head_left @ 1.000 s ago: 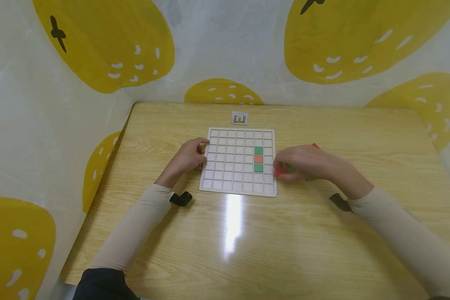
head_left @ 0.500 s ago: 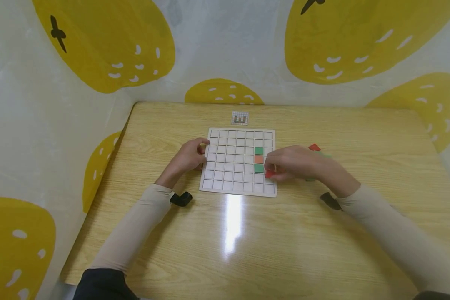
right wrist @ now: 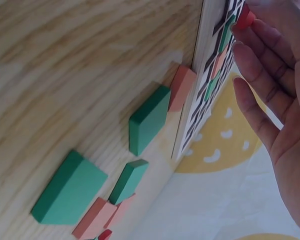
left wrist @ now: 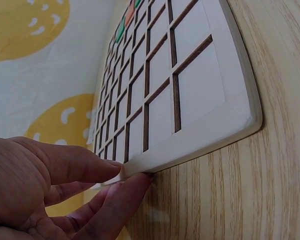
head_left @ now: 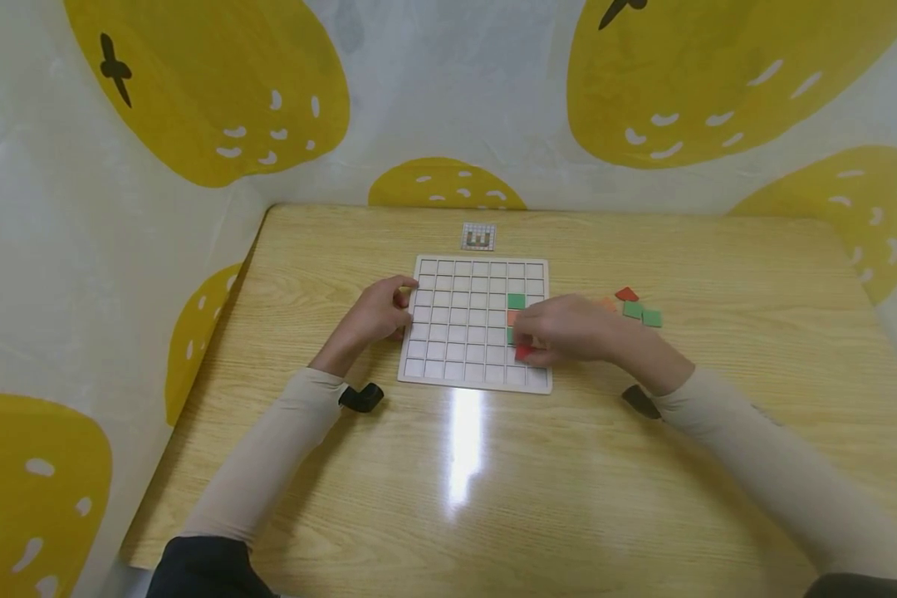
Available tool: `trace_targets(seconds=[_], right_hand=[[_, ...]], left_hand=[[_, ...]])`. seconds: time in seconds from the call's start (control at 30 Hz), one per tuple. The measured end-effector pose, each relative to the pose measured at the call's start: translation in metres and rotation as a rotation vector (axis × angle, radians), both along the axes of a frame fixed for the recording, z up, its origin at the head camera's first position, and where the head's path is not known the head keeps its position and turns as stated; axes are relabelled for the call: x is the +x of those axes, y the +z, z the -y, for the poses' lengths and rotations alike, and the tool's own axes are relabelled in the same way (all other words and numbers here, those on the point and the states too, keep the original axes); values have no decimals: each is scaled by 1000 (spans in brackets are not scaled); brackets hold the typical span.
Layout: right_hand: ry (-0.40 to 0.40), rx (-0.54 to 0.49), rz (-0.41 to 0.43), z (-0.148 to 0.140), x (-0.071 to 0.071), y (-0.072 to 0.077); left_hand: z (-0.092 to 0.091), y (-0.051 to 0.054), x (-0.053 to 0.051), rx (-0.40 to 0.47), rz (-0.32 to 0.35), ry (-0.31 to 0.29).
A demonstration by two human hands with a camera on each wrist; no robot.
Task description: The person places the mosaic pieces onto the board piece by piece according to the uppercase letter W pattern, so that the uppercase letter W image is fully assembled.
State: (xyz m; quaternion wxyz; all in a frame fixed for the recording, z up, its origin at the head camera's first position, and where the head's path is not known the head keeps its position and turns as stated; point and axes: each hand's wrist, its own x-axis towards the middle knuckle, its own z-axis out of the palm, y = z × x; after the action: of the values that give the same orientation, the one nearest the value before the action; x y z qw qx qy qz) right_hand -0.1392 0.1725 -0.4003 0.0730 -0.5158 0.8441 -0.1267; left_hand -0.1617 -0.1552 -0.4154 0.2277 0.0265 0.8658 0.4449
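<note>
Red in colour, a small piece (head_left: 523,353) is pinched in the grip of the right hand (head_left: 568,325) — held over the right side of a pale grid board (head_left: 456,334), at the near end of a column of green and orange tiles (head_left: 517,301). The board's left edge is held by the left hand (head_left: 377,309). Beyond the board, a patterned card (head_left: 478,237) is laid on the wooden surface (head_left: 553,498) — loose pieces (head_left: 651,318) are scattered to the right.
</note>
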Motion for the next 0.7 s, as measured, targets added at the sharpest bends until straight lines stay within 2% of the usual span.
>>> trace_targets(seconds=[0.3, 0.53, 0.7], right_hand=[[35, 35, -60, 9, 2, -3], [67, -4, -122, 12, 1, -7], [70, -21, -122, 12, 0, -9]], left_hand=[[0, 0, 1, 6, -4, -1], [-1, 1, 1, -5, -4, -2], [-1, 1, 1, -7, -3, -5]])
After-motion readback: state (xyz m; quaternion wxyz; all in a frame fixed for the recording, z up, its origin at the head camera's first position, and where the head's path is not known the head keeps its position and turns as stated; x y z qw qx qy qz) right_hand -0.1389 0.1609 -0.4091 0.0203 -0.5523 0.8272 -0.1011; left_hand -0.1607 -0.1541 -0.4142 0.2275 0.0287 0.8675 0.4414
